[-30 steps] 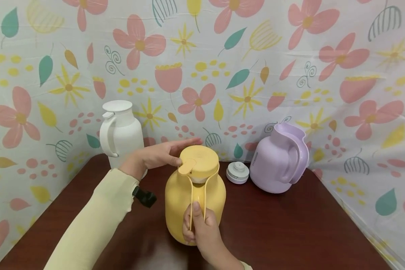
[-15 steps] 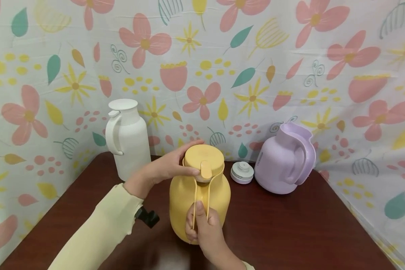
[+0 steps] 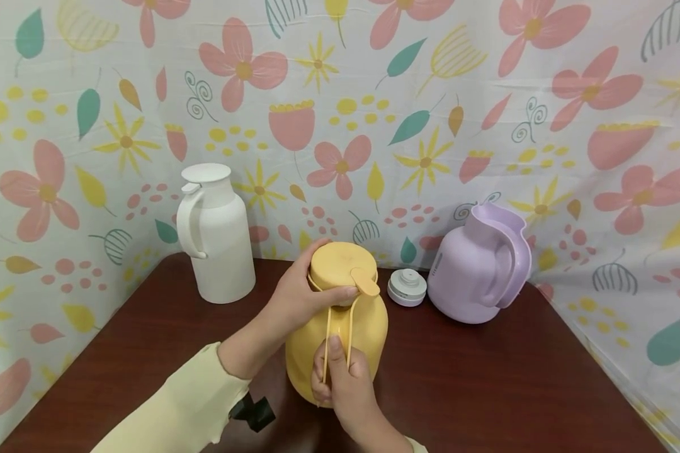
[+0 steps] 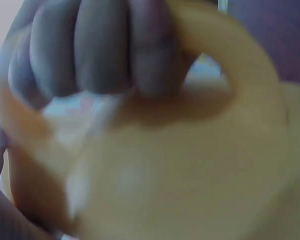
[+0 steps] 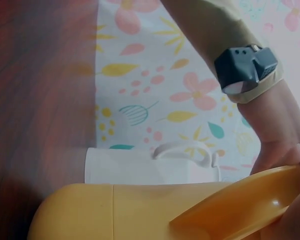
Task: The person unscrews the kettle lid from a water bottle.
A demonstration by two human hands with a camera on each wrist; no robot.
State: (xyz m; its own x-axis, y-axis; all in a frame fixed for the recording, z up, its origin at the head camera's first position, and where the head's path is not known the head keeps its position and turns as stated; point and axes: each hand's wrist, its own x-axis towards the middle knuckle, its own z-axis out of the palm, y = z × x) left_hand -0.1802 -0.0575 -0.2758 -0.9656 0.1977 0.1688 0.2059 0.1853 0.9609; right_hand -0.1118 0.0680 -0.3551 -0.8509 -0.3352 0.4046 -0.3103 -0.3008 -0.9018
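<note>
A yellow vacuum jug (image 3: 371,333) stands upright on the table in front of me. My left hand (image 3: 300,292) grips its round yellow lid (image 3: 342,261) from the left, the thumb across the front beside the lid's tab (image 3: 365,282). That tab points toward me and to the right. Lower down, my right hand (image 3: 345,384) holds the jug's handle (image 3: 340,324), thumb upward along it. Close up in the left wrist view, curled fingers (image 4: 102,50) wrap the yellow handle. In the right wrist view the jug's body (image 5: 140,210) lies sideways.
A white vacuum jug (image 3: 221,245) stands at the back left of the dark red-brown table (image 3: 487,390). Back right is a lilac jug (image 3: 464,277) with an uncovered mouth, and beside it a white-grey stopper (image 3: 407,288). A flowered cloth (image 3: 340,94) hangs behind.
My left hand has closed round the lid and turned it counterclockwise, its tab swinging from the left past the front to the right. My right hand keeps holding the handle. The view shifted slightly.
</note>
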